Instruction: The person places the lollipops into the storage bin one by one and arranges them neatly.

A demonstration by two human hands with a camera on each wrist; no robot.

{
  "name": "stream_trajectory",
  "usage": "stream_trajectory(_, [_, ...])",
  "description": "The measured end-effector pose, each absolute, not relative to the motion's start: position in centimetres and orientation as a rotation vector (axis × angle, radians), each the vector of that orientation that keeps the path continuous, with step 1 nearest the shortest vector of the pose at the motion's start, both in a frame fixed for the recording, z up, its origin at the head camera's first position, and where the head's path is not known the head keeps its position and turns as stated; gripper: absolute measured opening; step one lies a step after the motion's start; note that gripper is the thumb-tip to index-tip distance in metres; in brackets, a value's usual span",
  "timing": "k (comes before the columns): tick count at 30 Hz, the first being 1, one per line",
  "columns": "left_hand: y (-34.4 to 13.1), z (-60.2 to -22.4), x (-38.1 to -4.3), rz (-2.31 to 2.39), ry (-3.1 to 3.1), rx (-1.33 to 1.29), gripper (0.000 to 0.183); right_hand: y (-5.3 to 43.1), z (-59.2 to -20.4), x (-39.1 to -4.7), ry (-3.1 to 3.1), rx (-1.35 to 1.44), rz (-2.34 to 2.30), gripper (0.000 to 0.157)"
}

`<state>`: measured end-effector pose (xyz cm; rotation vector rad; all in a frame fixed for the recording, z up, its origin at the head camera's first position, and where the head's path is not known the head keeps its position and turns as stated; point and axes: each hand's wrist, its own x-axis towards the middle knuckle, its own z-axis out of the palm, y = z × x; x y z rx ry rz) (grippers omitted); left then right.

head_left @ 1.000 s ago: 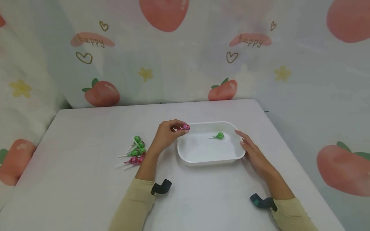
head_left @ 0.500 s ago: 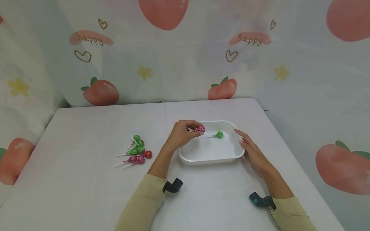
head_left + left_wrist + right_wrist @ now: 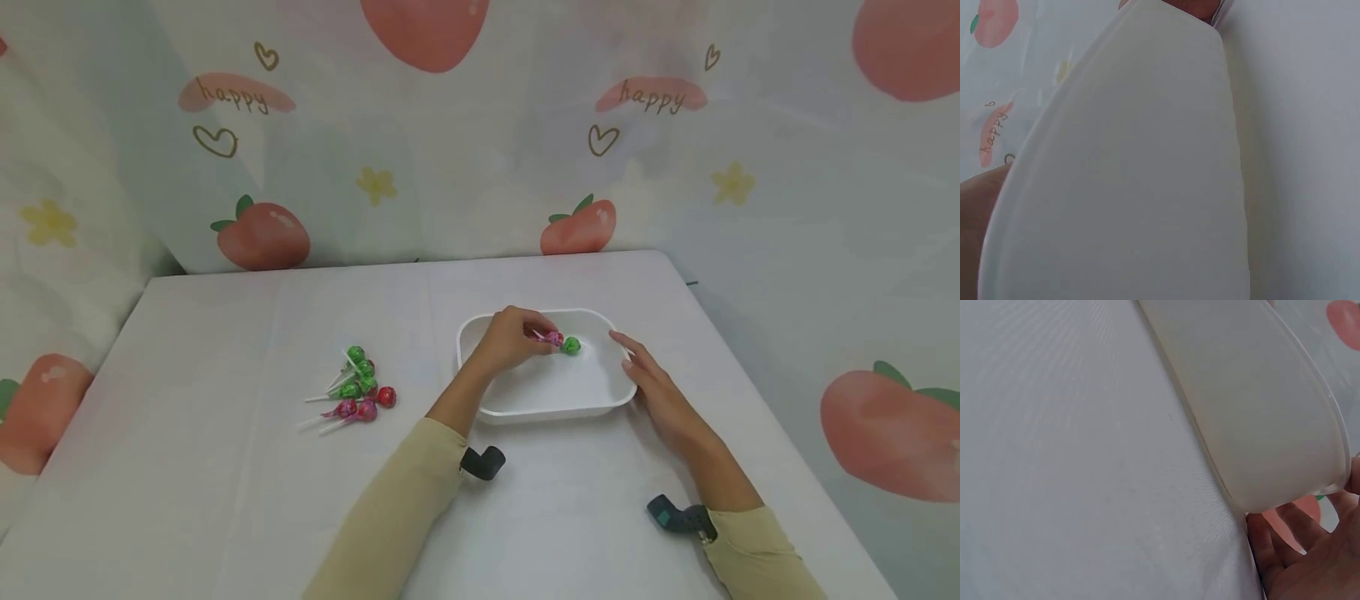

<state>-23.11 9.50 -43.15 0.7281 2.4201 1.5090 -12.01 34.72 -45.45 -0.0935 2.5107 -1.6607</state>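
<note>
My left hand reaches over the white tray in the head view. Between thumb and fingers it pinches a pink-wrapped lollipop, whose head is close beside a green lollipop lying in the tray. At the tray's right end my right hand holds the rim, with the thumb on the edge and the fingers along the outer wall. In the left wrist view the tray's side wall hides most of the left hand and the lollipop.
Left of the tray, a small pile on the white table has several green lollipops, pink lollipops and a red lollipop. A peach-print curtain stands behind the table.
My left hand has carried the pink lollipop rightward, from the tray's left rim to beside the green lollipop. The right hand has stayed at the tray's right end.
</note>
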Motion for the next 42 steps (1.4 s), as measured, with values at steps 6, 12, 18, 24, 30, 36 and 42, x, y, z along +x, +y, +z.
stream_trajectory(6, [11.8, -43.1, -22.8, 1.467, 2.422, 0.718, 0.022, 34.8, -45.5, -12.1, 2.501, -0.104, -1.67, 0.054])
stream_trajectory(12, [13.2, -43.5, -22.3, 1.472, 2.428, 0.724, 0.02, 34.9, -45.5, -12.1, 2.492, -0.112, -1.68, 0.054])
stream_trajectory(18, [13.9, -44.0, -22.2, 1.447, 2.45, 0.825, 0.02, 34.9, -45.4, -12.2, 2.468, -0.126, -1.703, 0.055])
stream_trajectory(24, [14.3, -44.1, -21.8, 1.392, 2.462, 0.878, 0.02, 35.1, -45.6, -12.1, 2.463, -0.107, -1.695, 0.057])
stream_trajectory(30, [14.2, -44.1, -21.7, 1.36, 2.515, 0.812, 0.02, 35.1, -45.6, -12.1, 2.46, -0.125, -1.712, 0.058])
stream_trajectory(36, [14.1, -44.2, -21.6, 1.325, 2.555, 0.711, 0.021, 35.0, -45.5, -12.1, 2.464, -0.118, -1.706, 0.056])
stream_trajectory(42, [14.1, -44.4, -21.6, 1.344, 2.563, 0.685, 0.018, 34.9, -45.5, -12.0, 2.481, -0.114, -1.695, 0.057])
